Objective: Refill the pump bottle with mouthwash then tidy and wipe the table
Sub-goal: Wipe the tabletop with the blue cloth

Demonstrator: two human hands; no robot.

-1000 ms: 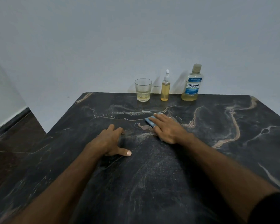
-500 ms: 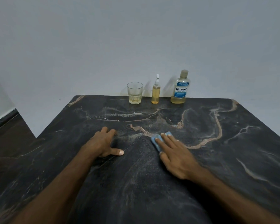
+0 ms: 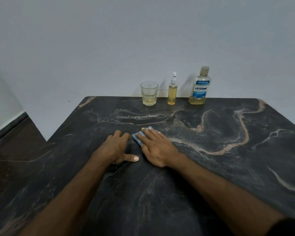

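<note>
My right hand (image 3: pixel 156 147) lies flat on a small blue cloth (image 3: pixel 138 137), pressing it onto the dark marble table (image 3: pixel 228 167) near the middle. Only the cloth's left and far edges show from under the fingers. My left hand (image 3: pixel 117 148) rests palm down right beside it, fingers spread, thumb out, holding nothing. At the far edge, against the wall, stand a clear glass (image 3: pixel 149 93) with a little yellowish liquid, a slim pump bottle (image 3: pixel 172 91) full of yellow liquid, and a Listerine mouthwash bottle (image 3: pixel 200 86) with liquid low in its base.
A pale wall rises straight behind the table's far edge. Dark floor (image 3: pixel 15 147) lies to the left of the table, below a white skirting line. The tabletop has light dusty streaks near my hands.
My right hand slid the blue cloth back toward me and right, then left again, ending close beside my left hand. The left hand stayed planted. The bottles and glass did not move.
</note>
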